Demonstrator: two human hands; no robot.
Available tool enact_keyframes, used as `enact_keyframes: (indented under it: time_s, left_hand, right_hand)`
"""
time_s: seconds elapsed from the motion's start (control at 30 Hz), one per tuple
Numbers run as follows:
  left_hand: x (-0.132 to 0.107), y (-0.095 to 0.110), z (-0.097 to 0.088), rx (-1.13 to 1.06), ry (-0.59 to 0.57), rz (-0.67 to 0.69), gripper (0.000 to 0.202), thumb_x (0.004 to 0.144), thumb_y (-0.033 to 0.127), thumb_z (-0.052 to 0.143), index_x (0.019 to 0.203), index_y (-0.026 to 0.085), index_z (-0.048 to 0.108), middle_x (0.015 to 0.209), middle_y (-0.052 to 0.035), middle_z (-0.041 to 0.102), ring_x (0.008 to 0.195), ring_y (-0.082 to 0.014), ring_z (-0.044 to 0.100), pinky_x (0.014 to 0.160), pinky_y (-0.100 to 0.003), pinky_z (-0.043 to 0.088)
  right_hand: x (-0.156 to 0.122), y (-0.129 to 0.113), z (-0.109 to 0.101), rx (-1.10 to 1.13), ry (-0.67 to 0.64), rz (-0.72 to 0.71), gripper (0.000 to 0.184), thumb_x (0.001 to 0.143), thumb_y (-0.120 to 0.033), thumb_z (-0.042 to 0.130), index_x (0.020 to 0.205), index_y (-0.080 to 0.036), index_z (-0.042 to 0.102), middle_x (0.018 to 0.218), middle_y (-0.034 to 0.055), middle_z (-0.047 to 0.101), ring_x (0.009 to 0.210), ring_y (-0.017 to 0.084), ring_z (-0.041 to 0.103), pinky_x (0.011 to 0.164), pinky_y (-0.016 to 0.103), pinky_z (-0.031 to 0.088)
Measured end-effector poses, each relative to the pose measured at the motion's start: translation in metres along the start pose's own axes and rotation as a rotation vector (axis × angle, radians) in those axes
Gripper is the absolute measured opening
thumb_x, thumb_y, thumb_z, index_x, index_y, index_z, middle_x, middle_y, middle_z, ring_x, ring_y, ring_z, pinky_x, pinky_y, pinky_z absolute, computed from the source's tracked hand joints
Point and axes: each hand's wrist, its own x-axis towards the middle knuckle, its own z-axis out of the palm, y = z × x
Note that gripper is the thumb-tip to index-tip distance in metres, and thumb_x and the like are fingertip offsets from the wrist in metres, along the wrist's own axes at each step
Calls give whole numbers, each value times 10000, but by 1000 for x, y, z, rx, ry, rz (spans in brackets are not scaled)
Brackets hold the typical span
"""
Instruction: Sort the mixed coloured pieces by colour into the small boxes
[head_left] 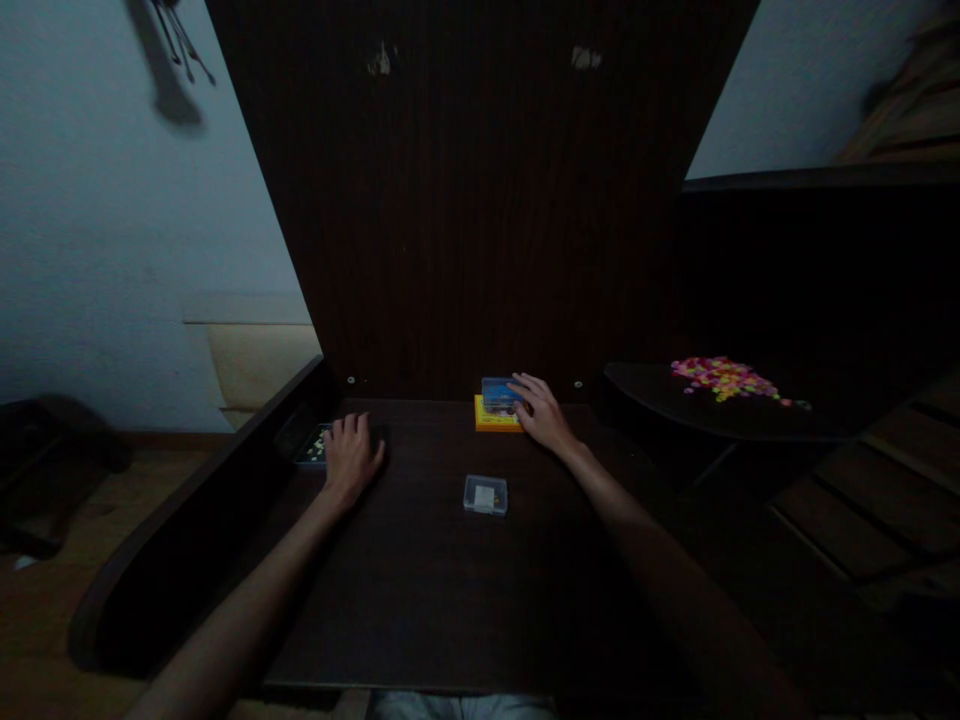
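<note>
On the left of the dark table, my left hand (pixel 350 460) rests over the right side of a small shallow container (pixel 310 452) with pale little pieces in it. Its thumb is spread away from the fingers, and I see nothing held in it. My right hand (pixel 546 412) grips the right side of a clear, bluish plastic box (pixel 496 393), fingers at the top and thumb lower down. This box sits on or just above a yellow box (pixel 491 424) near the back panel. Closer to me lies a small clear plastic case (pixel 486 495) with a white label.
A tall dark panel (pixel 480 200) rises behind the table. A raised side board (pixel 202 510) borders the left. On a rounded shelf (pixel 645 390) to the right lies a heap of colourful small pieces (pixel 724 378). The light is dim.
</note>
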Motion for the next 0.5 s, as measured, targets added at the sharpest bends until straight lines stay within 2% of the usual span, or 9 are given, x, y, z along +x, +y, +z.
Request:
enact_keyframes:
  time_s: [0.13, 0.23, 0.37, 0.5]
  left_hand:
    - [-12, -25, -14, 177, -41, -106, 423, 889, 324, 435, 1166, 40, 582, 1126, -245, 598, 1061, -397, 528, 844, -499, 442]
    - [-15, -33, -17, 195, -123, -98, 329, 885, 277, 437, 1049, 69, 633, 1088, -230, 626, 1053, -377, 544, 831, -461, 454]
    - [-11, -26, -13, 132, -167, -37, 278, 843, 183, 467, 1050, 105, 636, 1120, -203, 647, 1067, -349, 559, 839, -429, 465]
    - [-8, -6, -4, 18, -153, 79, 274, 837, 140, 466, 1046, 136, 642, 1090, -181, 668, 1048, -347, 568, 845, -447, 465]
  right_hand:
    - [1, -17, -1, 21, 54, -47, 389, 870, -131, 492, 1203, -201, 682, 1323, 107, 609, 1289, 270, 484, 1084, 554, 424]
    - [0, -28, 1, 48, 59, -61, 388, 852, -100, 489, 1152, -214, 708, 1294, 89, 633, 1278, 262, 504, 1078, 550, 435]
    - [-3, -41, 7, 69, 69, -59, 383, 851, -88, 484, 1117, -225, 724, 1253, 83, 659, 1258, 253, 532, 1076, 542, 441]
    - [-6, -54, 11, 98, 4, -83, 420, 851, -75, 475, 1170, -222, 705, 1275, 91, 646, 1274, 244, 525, 1089, 512, 433]
